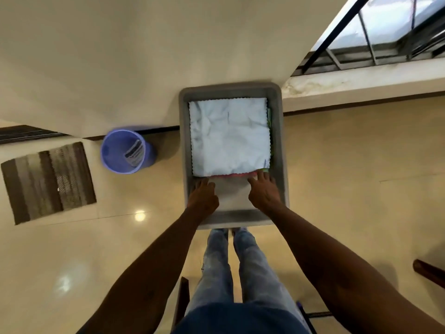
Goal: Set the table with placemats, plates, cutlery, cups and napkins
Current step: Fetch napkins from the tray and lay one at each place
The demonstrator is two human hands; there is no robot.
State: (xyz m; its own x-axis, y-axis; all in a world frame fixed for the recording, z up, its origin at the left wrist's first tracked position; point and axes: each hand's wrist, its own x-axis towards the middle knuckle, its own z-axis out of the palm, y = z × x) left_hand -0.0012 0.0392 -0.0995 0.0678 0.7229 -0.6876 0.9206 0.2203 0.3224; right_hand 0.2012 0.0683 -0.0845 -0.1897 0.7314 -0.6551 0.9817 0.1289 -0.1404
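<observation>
A grey plastic bin [282, 150] stands on the floor against the wall. Inside lies a stack of folded cloths, a pale blue-white cloth [228, 136] with a scalloped edge on top. Pink and green edges of other cloths [231, 175] show under its near side. My left hand [203, 195] reaches into the bin's near end, fingers extended toward the near left corner of the stack. My right hand [263, 189] has its fingertips at the near right corner of the stack, touching the cloth edges. Neither hand has a clear grip on anything.
A blue waste basket [115, 155] stands left of the bin by the wall. A brown striped mat [48, 182] lies further left. A window ledge [361, 85] runs at the right. Dark wooden furniture [428, 273] pokes in at the lower right.
</observation>
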